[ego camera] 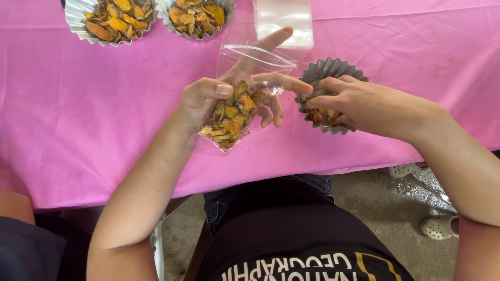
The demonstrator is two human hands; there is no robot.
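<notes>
A big pink cloth (104, 119) is covering the table and filling most of what you are seeing. It is hanging over the near edge, and your dark shirt (291, 234) is showing just under it. The grey floor (385, 208) is peeking out on your right side, with two white shoes (440, 226) of another person standing on it.

You are holding a clear bag (232, 112) over the cloth, in the middle. Your left hand (208, 99) is gripping it, with the thumb pressing on the front and the fingers spreading behind the plastic. The bag is tilting, with its open top pointing away from you. Yellow and brown dried chips (229, 117) are filling its lower part. The bag's top is hiding a bit of the cloth behind it.

Your right hand (354, 104) is reaching into a small fluted tin (328, 70) just beside the bag. The fingers are curling and pinching at the few chips lying in the tin. The hand is covering most of the tin, so you cannot see how many chips are inside.

At the far edge, two more fluted tins are sitting side by side, well apart from your hands. The left tin (78, 23) and the middle tin (166, 10) are both heaped with the same chips.
</notes>
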